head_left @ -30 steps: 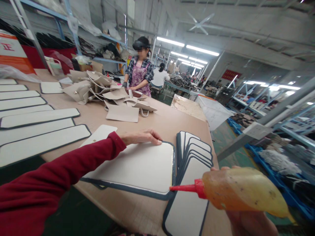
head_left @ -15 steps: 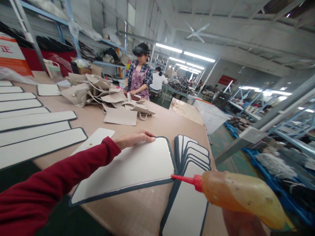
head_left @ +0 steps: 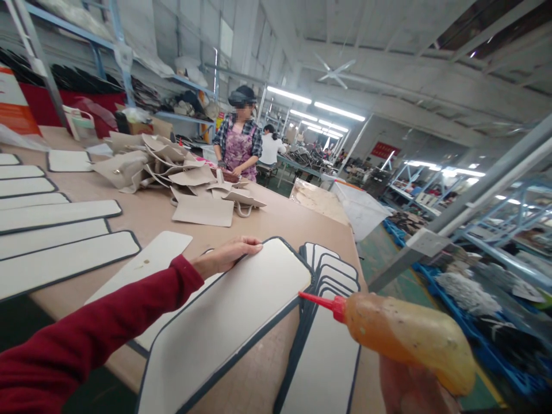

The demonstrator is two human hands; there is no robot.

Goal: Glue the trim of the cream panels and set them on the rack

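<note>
Glue bottle (head_left: 407, 339) sits nearest, an orange squeeze bottle with a red nozzle, gripped from below by the right hand (head_left: 414, 388); the fingers are closed around its body, though most of that hand is cut off at the lower edge. The nozzle tip points left and hovers just beside the right corner of a white panel (head_left: 224, 322) edged in dark trim. The left hand (head_left: 226, 256), at the end of a red sleeve (head_left: 86, 339), holds that panel at its far edge, fingers curled over the rim and thumb underneath, so the panel is tilted up off the table (head_left: 267, 218). Just right of it lies a fanned stack of panels (head_left: 328, 339) of the same kind, overlapping one another. To the left, long white strips (head_left: 56, 236) lie side by side in rows. Farther back, a heap of beige pieces (head_left: 181, 172) rests on the table, and a person in a plaid shirt and apron (head_left: 237, 144) stands behind it.
</note>
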